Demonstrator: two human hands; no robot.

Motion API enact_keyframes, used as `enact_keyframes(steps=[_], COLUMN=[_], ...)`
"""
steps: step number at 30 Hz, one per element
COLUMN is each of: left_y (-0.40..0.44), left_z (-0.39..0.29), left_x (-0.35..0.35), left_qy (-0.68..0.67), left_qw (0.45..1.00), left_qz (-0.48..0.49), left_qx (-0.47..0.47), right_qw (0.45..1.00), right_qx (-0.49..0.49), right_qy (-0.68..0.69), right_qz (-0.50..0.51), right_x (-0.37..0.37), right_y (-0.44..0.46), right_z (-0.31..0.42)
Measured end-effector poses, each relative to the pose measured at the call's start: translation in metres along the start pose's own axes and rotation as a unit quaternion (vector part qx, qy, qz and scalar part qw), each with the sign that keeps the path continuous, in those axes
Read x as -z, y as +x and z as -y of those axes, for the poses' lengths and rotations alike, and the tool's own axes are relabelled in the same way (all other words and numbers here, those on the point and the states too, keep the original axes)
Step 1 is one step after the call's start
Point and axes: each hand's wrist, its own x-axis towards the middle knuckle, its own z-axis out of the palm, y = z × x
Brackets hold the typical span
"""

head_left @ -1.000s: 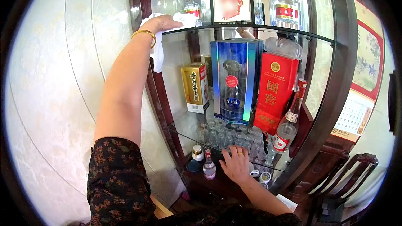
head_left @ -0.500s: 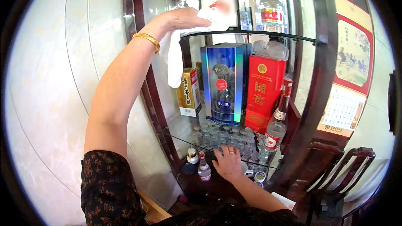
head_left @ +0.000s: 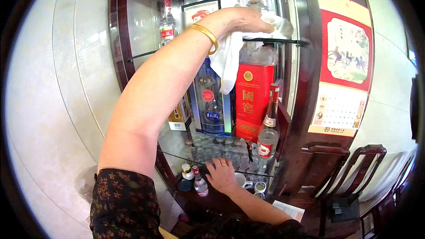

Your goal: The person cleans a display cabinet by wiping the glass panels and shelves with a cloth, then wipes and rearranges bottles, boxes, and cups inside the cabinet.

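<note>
One white cloth (head_left: 226, 64) is draped above and along the upper left of the red box (head_left: 254, 102), its loose end hanging beside that box's left edge. The person's left hand (head_left: 248, 20), above the red box, is closed over the bunched part, some fingers hidden by the fabric, at the edge of the upper shelf (head_left: 290, 41). The step in hand looks like wiping that shelf. The next stroke would seem to call for a firm hold on the bunch, with the trailing end kept off the tall bottle (head_left: 268, 137) just right of the red box.

Left of the red box stands a blue box (head_left: 212, 115), partly covered by the cloth. Below are small glasses (head_left: 212, 151); lower still, the right hand (head_left: 223, 178) has its fingers loosely spread near the lower shelf's edge, nothing seen in its grasp; whether it presses there cannot be told. Well right of the red box hangs a calendar (head_left: 347, 62).
</note>
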Motion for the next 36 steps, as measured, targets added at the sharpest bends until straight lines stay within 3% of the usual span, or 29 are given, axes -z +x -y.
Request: enact_keyframes(steps=[3,5,7,8,9,15,17,19,23,24,25,27,31,34,35,36], left_y=[-0.014,0.024,0.062,0.076,0.077,0.063,0.041,0.031,-0.015,-0.003,-0.005,-0.007,-0.046,-0.058,-0.049,-0.044], left_z=[-0.045,-0.040,-0.032,-0.028,-0.031,-0.032,-0.035,-0.033,-0.047,-0.025,-0.017,-0.004,0.017,0.035,0.033,0.026], left_x=[0.019,0.000,-0.018,-0.023,-0.025,-0.018,-0.010,-0.003,0.023,0.021,0.024,0.030,0.048,0.040,0.047,0.044], left_qy=[-0.119,-0.102,0.084,0.193,0.192,0.069,0.014,-0.033,-0.090,-0.056,-0.121,-0.059,-0.085,-0.217,-0.074,-0.053], left_qw=[0.990,0.990,0.990,0.966,0.966,0.982,0.992,0.987,0.990,0.987,0.983,0.992,0.991,0.973,0.990,0.981], left_qz=[0.073,0.094,0.115,0.143,0.143,0.173,0.127,0.150,0.106,0.112,0.118,0.112,0.097,0.036,0.122,0.188], left_qx=[-0.005,0.010,-0.016,-0.092,-0.095,-0.019,-0.007,-0.042,-0.032,-0.105,-0.076,-0.016,-0.031,-0.066,0.008,0.006], right_qw=[1.000,1.000,1.000,1.000,1.000,1.000,1.000,1.000,1.000,1.000,1.000,1.000,1.000,1.000,1.000,1.000], right_qx=[-0.002,0.005,0.004,0.006,0.008,0.011,0.010,0.008,0.005,0.004,0.002,0.007,0.010,0.006,0.011,0.008], right_qy=[-0.005,0.006,0.004,0.007,0.010,0.011,0.010,0.010,0.007,0.006,0.006,0.002,-0.006,-0.001,-0.001,0.003], right_qz=[0.018,0.012,0.016,0.019,0.021,0.013,0.013,0.016,0.018,0.025,0.031,0.023,0.029,0.022,0.023,0.013], right_x=[0.001,0.000,0.000,0.000,0.000,0.000,0.001,0.002,-0.001,0.000,0.001,-0.001,0.002,0.004,0.005,0.005], right_y=[0.000,-0.001,-0.002,-0.002,-0.003,-0.003,-0.004,-0.004,-0.003,-0.003,-0.003,-0.004,-0.003,-0.001,-0.001,-0.001], right_z=[0.000,-0.001,-0.002,-0.002,-0.002,-0.002,-0.002,-0.002,-0.002,-0.002,-0.002,-0.002,-0.002,0.000,0.000,0.000])
